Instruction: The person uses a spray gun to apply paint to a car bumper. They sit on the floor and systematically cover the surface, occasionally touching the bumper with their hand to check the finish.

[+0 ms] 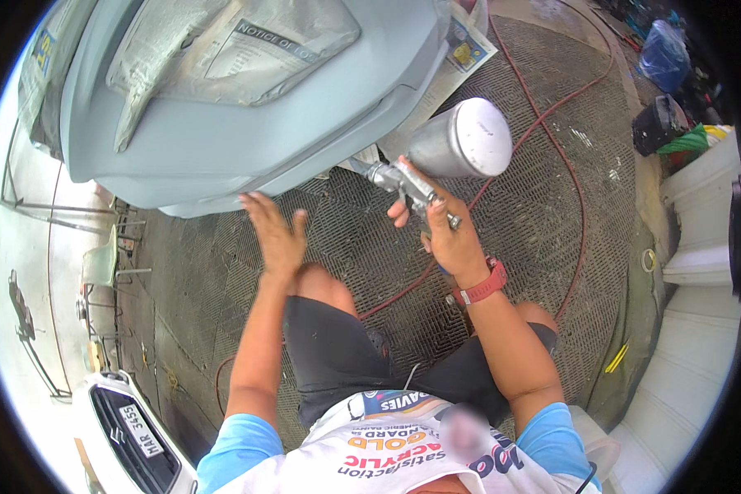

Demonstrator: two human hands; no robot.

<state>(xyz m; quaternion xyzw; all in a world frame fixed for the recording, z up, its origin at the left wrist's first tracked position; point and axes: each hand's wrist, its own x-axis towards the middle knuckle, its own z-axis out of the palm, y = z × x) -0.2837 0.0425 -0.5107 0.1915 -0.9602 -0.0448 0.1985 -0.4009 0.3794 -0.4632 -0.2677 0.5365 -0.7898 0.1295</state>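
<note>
Metal spray gun sits in the right hand, fingers wrapped around its handle, nozzle facing the grey panel. From where I stand, the left hand is unloaded, fingers spread at the panel's near edge; contact cannot be determined.

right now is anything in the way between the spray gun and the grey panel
Nothing visible stands between the spray gun in the right hand and the near edge of the grey panel. The left hand is by that edge, but off to the left of the gun. Paper sticks out from the panel's right side.
</note>
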